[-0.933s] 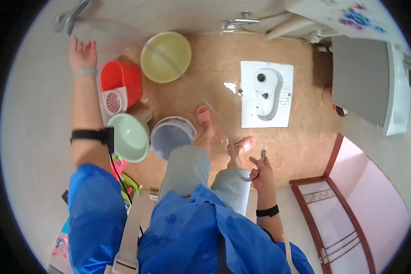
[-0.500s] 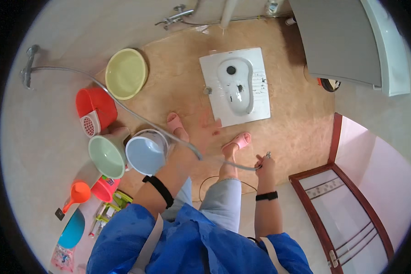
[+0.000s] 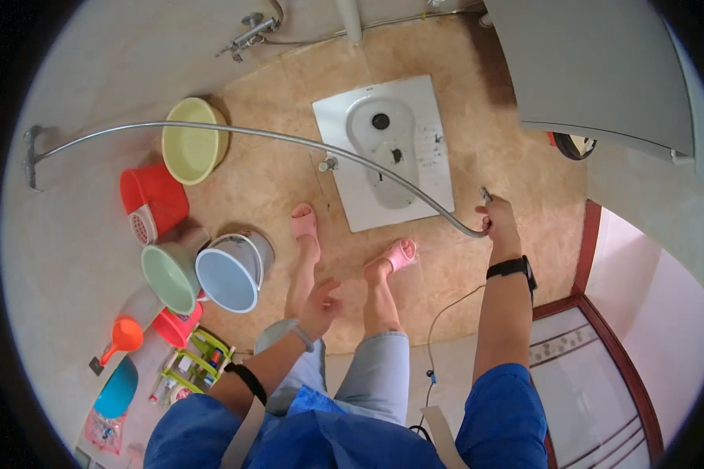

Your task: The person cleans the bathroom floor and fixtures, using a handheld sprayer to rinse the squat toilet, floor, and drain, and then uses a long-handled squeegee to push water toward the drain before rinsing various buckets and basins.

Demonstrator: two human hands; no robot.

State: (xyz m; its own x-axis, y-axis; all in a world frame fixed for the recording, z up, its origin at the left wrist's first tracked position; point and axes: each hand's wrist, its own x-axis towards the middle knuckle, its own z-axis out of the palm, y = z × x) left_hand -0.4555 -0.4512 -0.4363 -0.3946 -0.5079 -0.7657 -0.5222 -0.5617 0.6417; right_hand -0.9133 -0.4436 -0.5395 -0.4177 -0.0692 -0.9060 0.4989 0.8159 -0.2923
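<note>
Hose, silvery and flexible, is arching from a metal wall fitting at the left of the frame, across the middle and over the white squat toilet, to the right hand at right of centre. That hand is closing its fingers around the hose near its free end, and the metal tip is poking out beyond them. The left hand, below the centre of the frame, is hanging loosely half open near the left knee, fingers slightly bent, apparently holding nothing.

Pink slippers are covering the feet on the tan floor. Along the left side, a yellow basin, a red bucket, a pale green basin and a pale blue bucket are standing close together. An orange dipper and a teal basin are sitting at the lower left. A metal tap is jutting from the wall at the upper left, and a grey cabinet is filling the upper right.
</note>
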